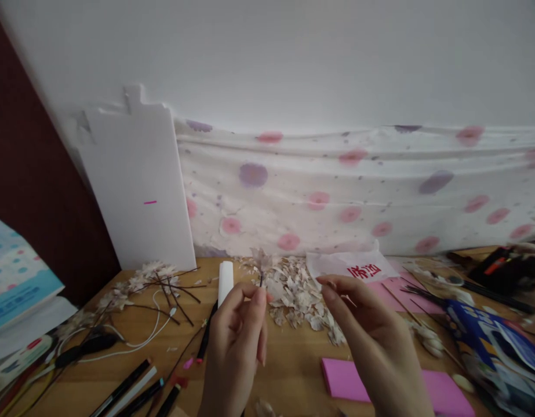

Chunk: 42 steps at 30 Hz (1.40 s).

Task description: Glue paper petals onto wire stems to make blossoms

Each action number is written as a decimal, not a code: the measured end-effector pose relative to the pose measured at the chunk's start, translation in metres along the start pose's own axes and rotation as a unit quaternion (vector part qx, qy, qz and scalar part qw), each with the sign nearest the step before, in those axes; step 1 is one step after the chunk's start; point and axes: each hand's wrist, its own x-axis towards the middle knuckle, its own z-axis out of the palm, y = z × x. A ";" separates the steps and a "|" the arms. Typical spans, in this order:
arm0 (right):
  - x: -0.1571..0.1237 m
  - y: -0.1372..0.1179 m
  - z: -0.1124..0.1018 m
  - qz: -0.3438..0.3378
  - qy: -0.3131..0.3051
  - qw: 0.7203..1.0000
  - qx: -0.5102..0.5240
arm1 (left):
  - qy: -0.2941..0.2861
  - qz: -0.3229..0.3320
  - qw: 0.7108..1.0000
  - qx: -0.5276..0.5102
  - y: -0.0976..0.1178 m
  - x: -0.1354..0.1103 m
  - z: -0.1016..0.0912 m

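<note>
My left hand (240,330) pinches the thin dark stem of a small pale flower (262,262) between thumb and fingers. The bloom stands upright above the fingertips and looks made of dry, papery petals. To the right, my right hand (361,330) is closed in a pinch, thumb against forefinger. Whatever its tips hold, if anything, is too small to make out. Behind and between both hands lies a loose heap of pale dry petals (299,292) on the wooden table (288,362).
Finished-looking flowers on dark stems (152,275) lie left, near a white cable (156,330). Several markers (123,385) sit at front left. A pink pad (343,379) is under my right forearm. A blue package (497,341) lies right. A white board (139,185) leans behind.
</note>
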 end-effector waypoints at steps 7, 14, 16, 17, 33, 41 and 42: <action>0.001 0.000 -0.001 -0.020 0.006 1.000 0.008 | -0.010 0.012 1.000 0.018 0.001 0.000 -0.002; -0.001 -0.002 0.001 0.011 0.032 0.999 0.017 | 0.016 0.019 0.999 0.026 0.004 -0.001 -0.001; -0.001 0.000 0.000 0.019 0.029 0.999 0.025 | 0.018 0.019 0.999 0.024 0.006 -0.001 0.000; 0.000 0.001 0.000 0.018 0.022 0.999 0.029 | 0.019 0.019 0.999 0.022 0.006 -0.002 0.001; 0.001 0.001 0.001 -0.031 0.019 0.999 -0.003 | 0.042 0.078 0.993 0.073 0.005 -0.005 -0.001; 0.000 -0.001 0.000 -0.096 -0.054 0.994 -0.016 | 0.109 0.219 0.946 0.212 0.003 -0.007 -0.003; 0.000 -0.001 -0.001 -0.112 -0.079 0.990 -0.020 | 0.112 0.232 0.939 0.229 0.003 -0.007 -0.003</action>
